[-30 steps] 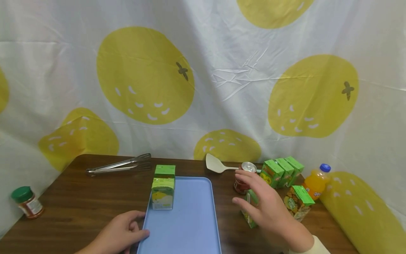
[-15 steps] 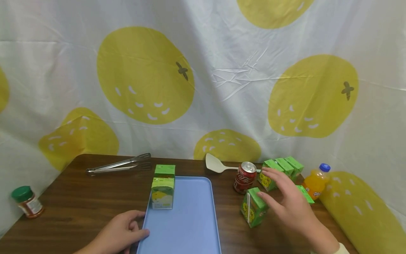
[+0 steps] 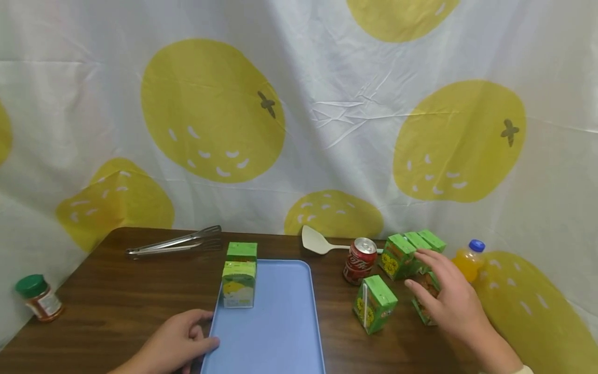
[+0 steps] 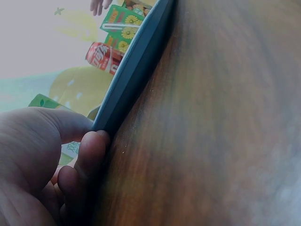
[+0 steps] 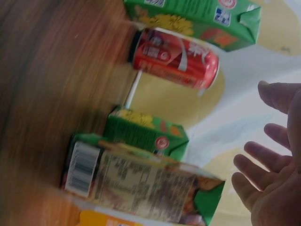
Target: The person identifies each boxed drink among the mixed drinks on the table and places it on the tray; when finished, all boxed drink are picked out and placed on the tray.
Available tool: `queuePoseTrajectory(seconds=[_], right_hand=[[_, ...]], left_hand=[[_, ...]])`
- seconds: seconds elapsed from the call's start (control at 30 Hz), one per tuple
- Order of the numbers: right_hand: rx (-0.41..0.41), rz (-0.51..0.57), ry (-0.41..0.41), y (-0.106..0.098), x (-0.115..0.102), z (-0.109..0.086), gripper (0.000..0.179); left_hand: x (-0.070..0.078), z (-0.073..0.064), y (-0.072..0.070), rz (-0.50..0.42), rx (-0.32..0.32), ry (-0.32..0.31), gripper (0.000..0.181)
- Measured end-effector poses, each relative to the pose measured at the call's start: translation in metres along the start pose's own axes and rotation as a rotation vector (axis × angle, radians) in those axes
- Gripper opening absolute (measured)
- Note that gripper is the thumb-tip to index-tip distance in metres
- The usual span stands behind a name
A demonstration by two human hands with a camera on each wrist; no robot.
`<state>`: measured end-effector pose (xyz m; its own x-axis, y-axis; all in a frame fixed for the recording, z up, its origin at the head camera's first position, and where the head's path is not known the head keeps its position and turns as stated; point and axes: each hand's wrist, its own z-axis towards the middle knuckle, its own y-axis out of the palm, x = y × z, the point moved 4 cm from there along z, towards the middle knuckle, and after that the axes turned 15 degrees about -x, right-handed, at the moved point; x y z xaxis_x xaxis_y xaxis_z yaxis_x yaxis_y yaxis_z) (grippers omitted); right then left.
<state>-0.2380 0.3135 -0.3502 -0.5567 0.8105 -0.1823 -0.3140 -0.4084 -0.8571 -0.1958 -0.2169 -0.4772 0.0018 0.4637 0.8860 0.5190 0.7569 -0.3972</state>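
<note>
My left hand [image 3: 175, 340] pinches the left edge of a blue tray [image 3: 275, 322]; in the left wrist view the thumb and a curled finger meet at its rim [image 4: 123, 77]. Two drink cartons stand one behind the other at the tray's far left corner, the front one [image 3: 239, 291] with a yellow and white picture. Fingers spread, my right hand [image 3: 455, 304] hovers at a brown-and-green drink carton [image 3: 422, 311] and partly hides it. The right wrist view shows that carton [image 5: 141, 183] apart from the fingers, with nothing in the hand.
Left of the right hand stand a green carton with a straw [image 3: 374, 306] and a red soda can [image 3: 359, 262]. Behind are several green cartons [image 3: 397, 254], an orange drink bottle [image 3: 467, 262] and a pale spatula [image 3: 315, 240]. Tongs [image 3: 175, 243] and a spice jar [image 3: 39, 298] lie left.
My right hand has moved right, away from the can and the carton with the straw, to the brown-and-green carton. The left hand keeps its place on the tray.
</note>
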Motion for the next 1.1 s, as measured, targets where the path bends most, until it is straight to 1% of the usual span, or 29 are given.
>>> queuePoseTrajectory(seconds=[0.17, 0.33, 0.47, 0.77, 0.97, 1.1], right_hand=[[-0.003, -0.035, 0.018, 0.001, 0.011, -0.004, 0.070], [-0.008, -0.063, 0.027, 0.002, 0.019, -0.004, 0.070], [-0.025, -0.069, 0.054, 0.003, 0.025, -0.005, 0.069], [-0.124, -0.058, 0.179, 0.003, 0.037, -0.008, 0.070], [-0.174, -0.040, 0.247, 0.003, 0.041, -0.010, 0.071], [-0.238, -0.018, 0.314, 0.004, 0.044, -0.012, 0.075]], left_hand=[[0.001, -0.001, 0.000, -0.012, -0.006, 0.013, 0.072], [0.001, -0.001, 0.000, -0.019, -0.007, 0.003, 0.072], [0.000, 0.000, 0.000, -0.020, -0.008, -0.009, 0.073], [0.004, -0.001, 0.000, -0.006, 0.000, -0.028, 0.073], [0.002, 0.000, 0.000, -0.011, 0.000, -0.073, 0.074], [0.001, 0.001, 0.000, -0.006, -0.001, -0.072, 0.074]])
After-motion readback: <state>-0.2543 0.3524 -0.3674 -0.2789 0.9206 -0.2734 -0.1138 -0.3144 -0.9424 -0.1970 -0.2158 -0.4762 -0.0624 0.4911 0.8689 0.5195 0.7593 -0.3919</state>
